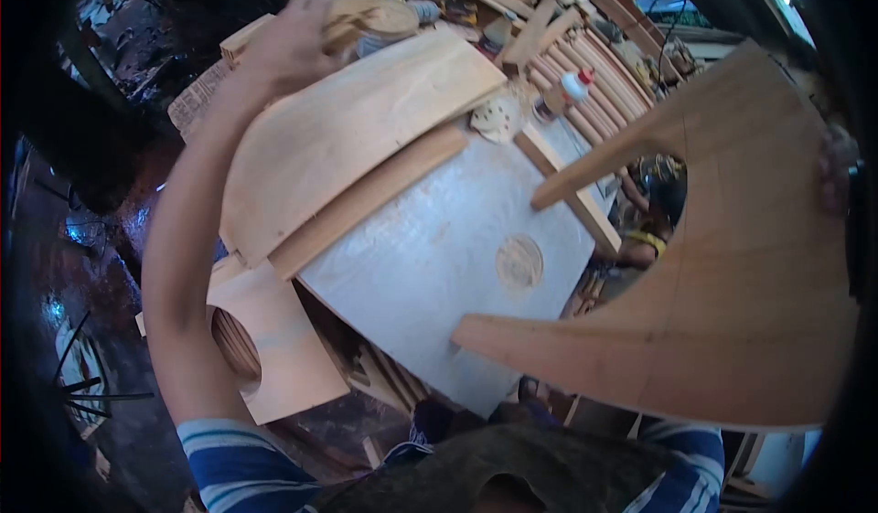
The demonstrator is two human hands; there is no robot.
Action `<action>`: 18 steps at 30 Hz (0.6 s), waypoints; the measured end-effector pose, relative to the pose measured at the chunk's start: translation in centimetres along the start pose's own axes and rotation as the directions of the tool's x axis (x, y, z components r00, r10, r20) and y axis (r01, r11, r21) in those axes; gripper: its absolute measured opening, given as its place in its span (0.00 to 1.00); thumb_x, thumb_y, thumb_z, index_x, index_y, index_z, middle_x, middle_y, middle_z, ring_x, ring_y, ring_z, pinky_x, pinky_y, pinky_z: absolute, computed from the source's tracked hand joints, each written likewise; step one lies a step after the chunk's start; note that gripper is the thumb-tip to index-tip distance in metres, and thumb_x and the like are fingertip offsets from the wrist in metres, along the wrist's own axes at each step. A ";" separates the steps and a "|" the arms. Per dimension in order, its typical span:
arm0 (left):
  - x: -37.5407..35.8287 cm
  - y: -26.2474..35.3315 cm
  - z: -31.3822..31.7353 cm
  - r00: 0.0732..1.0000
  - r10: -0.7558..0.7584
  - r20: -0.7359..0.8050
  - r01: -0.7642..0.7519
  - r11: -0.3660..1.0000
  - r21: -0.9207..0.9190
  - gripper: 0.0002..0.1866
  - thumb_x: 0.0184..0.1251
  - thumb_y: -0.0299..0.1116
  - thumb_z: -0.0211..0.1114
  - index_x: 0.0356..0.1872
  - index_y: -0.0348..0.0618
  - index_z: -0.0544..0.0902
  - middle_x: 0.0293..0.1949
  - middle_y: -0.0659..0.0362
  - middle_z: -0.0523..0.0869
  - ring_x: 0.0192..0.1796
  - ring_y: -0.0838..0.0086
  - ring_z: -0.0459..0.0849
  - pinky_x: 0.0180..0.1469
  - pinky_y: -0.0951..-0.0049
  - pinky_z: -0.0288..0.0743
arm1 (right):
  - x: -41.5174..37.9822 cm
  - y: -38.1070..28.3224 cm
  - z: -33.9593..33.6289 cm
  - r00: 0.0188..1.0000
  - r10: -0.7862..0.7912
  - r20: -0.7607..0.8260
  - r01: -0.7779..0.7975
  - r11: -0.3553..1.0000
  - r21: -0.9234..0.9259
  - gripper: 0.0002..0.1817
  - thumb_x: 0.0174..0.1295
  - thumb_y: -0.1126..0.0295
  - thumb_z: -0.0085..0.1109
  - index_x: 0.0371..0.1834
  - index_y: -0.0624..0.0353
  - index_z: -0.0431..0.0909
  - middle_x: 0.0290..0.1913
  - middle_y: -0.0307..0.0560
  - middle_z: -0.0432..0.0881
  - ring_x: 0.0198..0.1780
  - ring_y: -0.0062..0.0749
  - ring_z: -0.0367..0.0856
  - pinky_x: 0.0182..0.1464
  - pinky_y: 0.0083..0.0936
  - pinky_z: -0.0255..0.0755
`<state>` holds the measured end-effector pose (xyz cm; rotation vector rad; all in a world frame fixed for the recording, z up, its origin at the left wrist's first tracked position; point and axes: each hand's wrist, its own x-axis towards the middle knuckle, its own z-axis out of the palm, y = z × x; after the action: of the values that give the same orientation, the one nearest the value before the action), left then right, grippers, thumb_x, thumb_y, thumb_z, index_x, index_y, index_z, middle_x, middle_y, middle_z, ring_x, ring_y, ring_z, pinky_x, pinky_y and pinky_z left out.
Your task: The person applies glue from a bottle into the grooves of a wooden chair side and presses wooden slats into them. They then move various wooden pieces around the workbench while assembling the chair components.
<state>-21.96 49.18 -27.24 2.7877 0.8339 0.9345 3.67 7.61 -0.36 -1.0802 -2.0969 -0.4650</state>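
Note:
My left hand (297,42) reaches to the top left, its fingers bent against a round light wooden piece (389,17) just beyond a wide pale board (366,129). What it grips, if anything, is too small to make out. At the right edge my right hand (837,167) holds a large brown curved wooden panel (732,266) by its outer side. The panel has a deep rounded cutout and two tapering arms, which extend over the grey work surface (412,257).
A bottle with a red tip (569,90) and a perforated sanding disc (497,120) lie near stacked wooden rods (594,101). At lower left is a board with a round hole (293,339). Part of another person (640,250) shows behind the panel's cutout.

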 end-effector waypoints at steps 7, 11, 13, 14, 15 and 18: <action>-14.3 22.8 8.6 0.779 -0.126 0.615 0.261 0.956 -0.135 0.28 0.56 0.36 0.72 0.57 0.35 0.76 0.52 0.42 0.84 0.52 0.47 0.87 0.54 0.47 0.82 | -0.2 1.6 2.9 0.961 -0.109 -0.253 0.102 0.994 -0.040 0.19 0.69 0.49 0.54 0.37 0.52 0.81 0.30 0.47 0.87 0.32 0.45 0.84 0.41 0.38 0.76; -18.7 24.4 15.7 0.868 -0.247 0.432 0.315 0.945 -0.092 0.30 0.54 0.32 0.72 0.58 0.30 0.73 0.53 0.38 0.79 0.60 0.42 0.80 0.61 0.42 0.76 | 0.1 1.4 3.2 0.897 -0.188 -0.399 0.170 0.982 -0.080 0.16 0.68 0.51 0.58 0.33 0.52 0.82 0.29 0.46 0.87 0.31 0.45 0.84 0.40 0.35 0.76; -19.0 25.6 14.4 0.976 -0.153 0.153 0.148 0.988 0.045 0.28 0.59 0.31 0.71 0.60 0.34 0.74 0.56 0.39 0.79 0.62 0.45 0.78 0.61 0.45 0.74 | 0.1 1.0 3.7 0.875 -0.206 -0.437 0.195 0.978 -0.071 0.15 0.68 0.53 0.61 0.31 0.51 0.83 0.28 0.46 0.87 0.31 0.45 0.84 0.40 0.34 0.77; -18.9 26.4 13.5 0.998 -0.056 -0.035 0.061 0.984 0.169 0.27 0.63 0.31 0.70 0.61 0.34 0.75 0.57 0.40 0.80 0.61 0.47 0.80 0.59 0.47 0.76 | 0.1 0.6 4.1 0.870 -0.209 -0.447 0.207 0.977 -0.055 0.15 0.68 0.54 0.62 0.29 0.51 0.84 0.28 0.46 0.87 0.30 0.45 0.84 0.40 0.34 0.77; -18.9 26.7 12.3 0.998 -0.036 -0.052 0.043 0.989 0.139 0.26 0.64 0.32 0.70 0.62 0.34 0.75 0.58 0.41 0.80 0.62 0.48 0.79 0.60 0.49 0.76 | 0.3 0.4 4.2 0.871 -0.208 -0.446 0.216 0.976 -0.034 0.15 0.68 0.54 0.63 0.28 0.51 0.84 0.27 0.46 0.87 0.30 0.45 0.84 0.39 0.33 0.77; -19.1 25.8 5.4 0.985 -0.170 0.017 0.171 0.982 -0.077 0.26 0.67 0.34 0.69 0.63 0.34 0.76 0.60 0.43 0.80 0.63 0.51 0.79 0.63 0.52 0.76 | 0.5 0.0 3.7 0.912 -0.061 -0.405 0.105 0.991 0.088 0.23 0.67 0.47 0.62 0.21 0.51 0.82 0.20 0.48 0.82 0.24 0.47 0.83 0.38 0.40 0.76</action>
<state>-19.43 17.79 -35.48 2.6042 0.9934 0.9034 1.86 10.14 -2.48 -0.7582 -1.7833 -0.5561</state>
